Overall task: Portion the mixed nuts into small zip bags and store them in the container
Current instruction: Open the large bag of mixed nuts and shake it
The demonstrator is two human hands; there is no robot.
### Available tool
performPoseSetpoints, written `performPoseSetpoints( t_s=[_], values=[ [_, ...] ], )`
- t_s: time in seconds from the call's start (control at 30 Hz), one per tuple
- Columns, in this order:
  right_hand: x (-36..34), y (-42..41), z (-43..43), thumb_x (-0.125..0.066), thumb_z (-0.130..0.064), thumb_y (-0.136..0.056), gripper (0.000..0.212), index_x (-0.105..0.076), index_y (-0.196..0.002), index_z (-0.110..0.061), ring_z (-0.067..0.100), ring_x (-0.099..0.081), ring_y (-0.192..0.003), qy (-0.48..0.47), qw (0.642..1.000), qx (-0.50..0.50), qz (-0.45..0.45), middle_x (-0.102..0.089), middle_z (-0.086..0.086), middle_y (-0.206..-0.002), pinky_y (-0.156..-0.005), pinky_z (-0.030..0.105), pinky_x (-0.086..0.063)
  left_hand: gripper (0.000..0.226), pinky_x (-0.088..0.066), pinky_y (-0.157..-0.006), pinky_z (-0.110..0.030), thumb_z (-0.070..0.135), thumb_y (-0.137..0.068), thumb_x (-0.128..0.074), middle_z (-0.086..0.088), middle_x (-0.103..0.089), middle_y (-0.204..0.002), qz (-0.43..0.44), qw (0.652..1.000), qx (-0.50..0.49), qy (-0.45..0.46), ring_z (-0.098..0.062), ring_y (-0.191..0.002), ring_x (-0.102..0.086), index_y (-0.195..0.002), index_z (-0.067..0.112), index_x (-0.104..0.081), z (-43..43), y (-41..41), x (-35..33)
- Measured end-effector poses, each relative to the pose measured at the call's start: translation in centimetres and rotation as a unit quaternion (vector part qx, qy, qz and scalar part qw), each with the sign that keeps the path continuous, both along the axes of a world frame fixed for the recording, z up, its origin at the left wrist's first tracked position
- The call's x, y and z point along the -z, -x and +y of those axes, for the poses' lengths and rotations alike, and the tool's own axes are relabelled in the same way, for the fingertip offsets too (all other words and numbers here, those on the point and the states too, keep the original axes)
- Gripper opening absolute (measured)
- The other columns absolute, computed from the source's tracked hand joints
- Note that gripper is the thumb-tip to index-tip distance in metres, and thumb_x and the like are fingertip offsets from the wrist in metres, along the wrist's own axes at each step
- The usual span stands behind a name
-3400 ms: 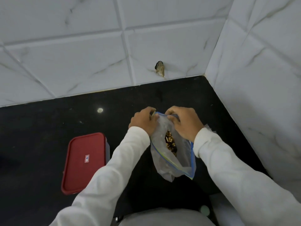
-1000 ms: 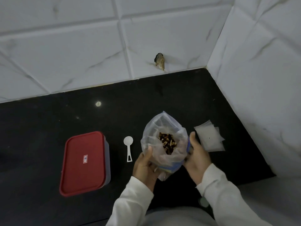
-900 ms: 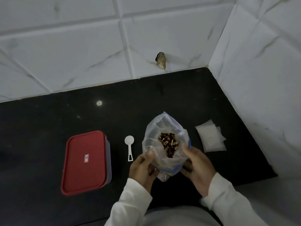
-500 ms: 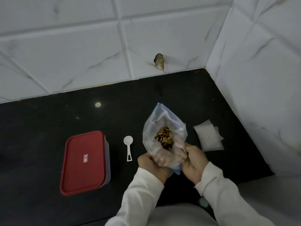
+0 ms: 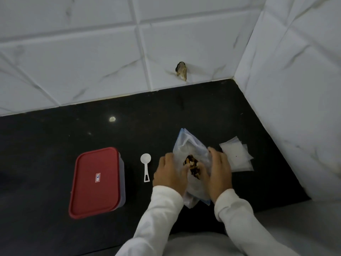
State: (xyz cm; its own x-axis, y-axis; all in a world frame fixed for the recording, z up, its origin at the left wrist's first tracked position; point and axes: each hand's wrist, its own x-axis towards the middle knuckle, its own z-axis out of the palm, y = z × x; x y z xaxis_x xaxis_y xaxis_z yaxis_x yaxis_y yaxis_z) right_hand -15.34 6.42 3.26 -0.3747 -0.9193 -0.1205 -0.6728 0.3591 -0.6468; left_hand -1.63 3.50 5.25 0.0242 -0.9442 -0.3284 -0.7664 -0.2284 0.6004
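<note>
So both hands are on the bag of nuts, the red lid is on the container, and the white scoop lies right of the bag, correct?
Not quite: the head view shows the white scoop left of the bag of nuts, between it and the container. The rest holds: the left hand and right hand grip the bag, and the red lid is on the container.

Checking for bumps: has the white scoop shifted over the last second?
No. The white scoop still lies the same gap right of the red-lidded container.
</note>
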Motion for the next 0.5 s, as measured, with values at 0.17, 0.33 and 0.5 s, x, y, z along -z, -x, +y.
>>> performPoseSetpoints(
  t_s=[0.17, 0.33, 0.5],
  values=[
    [-0.6, 2.4, -2.1, -0.049, -0.026, -0.099, 0.016, -0.062, -0.108, -0.024, 0.01, -0.058, -0.096, -0.015, 0.987, 0.086, -0.135, -0.061, -0.007, -0.1, -0.081, 0.025, -0.046, 0.019, -0.054, -0.073, -0.026, 0.007, -0.096, -0.053, -0.001, -0.066, -0.083, 0.18, 0.969, -0.16, -0.054, -0.02, -0.082, -0.064, -0.087, 0.016, -0.067, -1.6, -1.1, 1.0],
    [-0.8, 3.7, -3.7, -0.052, -0.013, -0.097, 0.022, -0.07, -0.089, -0.023, 0.022, -0.063, -0.097, -0.044, 0.896, 0.224, -0.382, -0.068, 0.004, -0.099, -0.091, 0.041, -0.053, 0.035, -0.056, -0.065, -0.036, -0.013, -0.091, -0.036, -0.018, -0.069, -0.087, 0.519, 0.752, -0.338, -0.225, -0.032, -0.079, -0.066, -0.105, -0.001, -0.066, -2.8, -2.3, 1.8],
    [0.3, 3.9, -3.8, -0.046, -0.021, -0.099, 0.02, -0.065, -0.103, -0.021, 0.023, -0.058, -0.105, -0.13, 0.963, 0.111, -0.21, -0.063, 0.002, -0.105, -0.092, 0.035, -0.046, 0.02, -0.05, -0.074, -0.035, 0.003, -0.093, -0.049, -0.017, -0.065, -0.103, 0.375, 0.84, -0.334, -0.205, -0.029, -0.086, -0.061, -0.099, 0.013, -0.065, -2.5, -2.1, 3.4]
  ],
)
